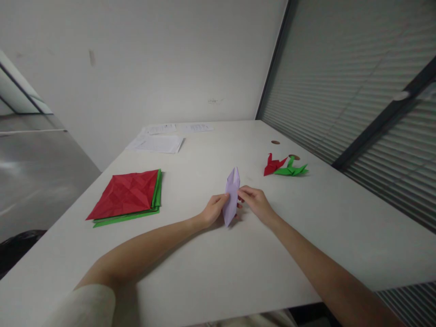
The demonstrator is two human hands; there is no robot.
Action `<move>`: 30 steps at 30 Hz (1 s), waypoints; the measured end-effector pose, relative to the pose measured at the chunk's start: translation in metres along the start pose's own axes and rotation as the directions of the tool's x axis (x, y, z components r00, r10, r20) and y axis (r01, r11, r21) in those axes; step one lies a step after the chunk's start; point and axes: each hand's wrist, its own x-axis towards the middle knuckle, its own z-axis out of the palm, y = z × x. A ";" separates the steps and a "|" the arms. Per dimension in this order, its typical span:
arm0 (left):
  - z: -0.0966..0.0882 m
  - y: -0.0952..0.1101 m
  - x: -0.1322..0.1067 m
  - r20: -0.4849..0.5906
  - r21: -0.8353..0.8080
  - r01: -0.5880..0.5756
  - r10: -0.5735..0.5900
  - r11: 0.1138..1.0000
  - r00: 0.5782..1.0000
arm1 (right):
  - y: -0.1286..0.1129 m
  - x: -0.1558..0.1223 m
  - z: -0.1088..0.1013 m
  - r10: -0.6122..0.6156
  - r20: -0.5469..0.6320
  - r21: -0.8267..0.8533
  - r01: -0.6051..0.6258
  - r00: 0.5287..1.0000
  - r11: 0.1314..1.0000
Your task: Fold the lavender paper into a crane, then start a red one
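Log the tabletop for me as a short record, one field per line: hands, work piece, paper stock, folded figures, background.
Left hand: holding the folded lilac paper by its left side
Right hand: fingers at the paper's right edge; exact grip unclear
Work piece: narrow, pointed at the bottom, two points at the top
Paper stock: creased red sheet over green sheets, to the left
Folded figures: red one beside green one, to the right
Background: printed papers, far left

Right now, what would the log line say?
left fingers: holding folded purple paper; right fingers: at its edge; red bird: beside green bird
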 end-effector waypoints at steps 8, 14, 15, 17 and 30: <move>-0.005 -0.003 0.003 -0.219 0.229 -0.249 0.299 0.941 0.929 | 0.005 0.001 -0.001 -0.013 -0.057 -0.027 0.012 0.998 1.000; -0.002 -0.002 0.001 -0.212 0.373 -0.298 0.394 0.878 0.894 | 0.002 -0.003 0.002 -0.015 -0.046 -0.024 0.014 0.999 1.000; -0.001 -0.002 0.000 -0.187 0.377 -0.299 0.388 0.877 0.903 | 0.002 -0.003 0.002 -0.023 -0.044 -0.026 0.022 0.999 0.999; 0.000 -0.003 -0.001 -0.135 0.367 -0.295 0.364 0.882 0.921 | 0.002 -0.003 0.003 -0.035 -0.039 -0.021 0.034 0.999 0.999; 0.002 -0.005 -0.007 -0.132 0.451 -0.296 0.391 0.842 0.911 | 0.003 -0.007 0.008 -0.064 0.002 0.019 0.064 0.998 0.998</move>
